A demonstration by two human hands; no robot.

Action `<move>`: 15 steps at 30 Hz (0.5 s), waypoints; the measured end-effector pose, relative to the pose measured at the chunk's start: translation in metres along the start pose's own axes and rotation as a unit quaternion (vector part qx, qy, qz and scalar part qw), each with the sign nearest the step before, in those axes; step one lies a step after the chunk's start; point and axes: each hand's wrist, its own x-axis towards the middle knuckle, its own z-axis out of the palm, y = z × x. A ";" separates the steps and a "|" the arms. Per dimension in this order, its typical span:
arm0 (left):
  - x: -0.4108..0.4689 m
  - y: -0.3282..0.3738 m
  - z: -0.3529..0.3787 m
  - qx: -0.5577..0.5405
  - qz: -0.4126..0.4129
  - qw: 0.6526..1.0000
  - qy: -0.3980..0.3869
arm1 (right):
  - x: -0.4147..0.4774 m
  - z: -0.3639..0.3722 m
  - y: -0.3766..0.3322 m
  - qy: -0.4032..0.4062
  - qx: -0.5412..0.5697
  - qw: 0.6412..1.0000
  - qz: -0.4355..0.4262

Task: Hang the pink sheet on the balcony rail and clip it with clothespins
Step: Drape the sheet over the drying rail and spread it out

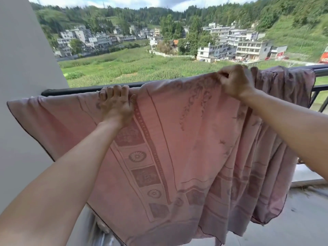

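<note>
A pink patterned sheet [177, 139] hangs over the dark balcony rail [74, 90], spread wide from the left wall to the right. My left hand [116, 103] clutches the sheet's top edge against the rail. Further right, my right hand [234, 80] is closed on a raised fold of the top edge, just above the rail. The sheet's right part bunches in folds over the rail [284, 86]. No clothespins are visible.
A white wall [26, 68] stands close on the left, touching the sheet's corner. The concrete balcony floor [301, 219] shows at the lower right. Beyond the rail lie green fields and village buildings far below.
</note>
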 end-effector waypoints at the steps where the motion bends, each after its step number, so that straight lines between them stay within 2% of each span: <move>1: 0.001 0.000 0.002 -0.006 0.004 1.000 0.000 | 0.002 -0.003 0.011 0.002 -0.005 1.000 0.017; 4: 0.002 0.000 0.003 -0.010 0.014 1.000 0.007 | 0.002 -0.003 0.020 -0.008 0.009 0.998 0.058; 6: 0.000 -0.001 0.000 -0.021 0.022 1.000 0.006 | -0.001 0.000 -0.002 -0.015 -0.024 0.998 0.054; 8: -0.003 -0.010 -0.005 -0.039 0.039 0.998 0.009 | -0.009 0.004 -0.045 -0.043 -0.056 0.998 0.002; 10: -0.011 -0.035 -0.010 -0.057 0.021 0.998 0.026 | -0.013 0.013 -0.088 -0.074 -0.047 0.993 -0.078; 13: -0.033 -0.101 -0.017 -0.042 -0.108 0.989 0.088 | -0.015 0.039 -0.146 -0.121 -0.029 0.978 -0.166; 15: -0.048 -0.144 -0.025 -0.035 -0.242 0.964 0.103 | -0.013 0.060 -0.176 -0.141 -0.017 0.971 -0.191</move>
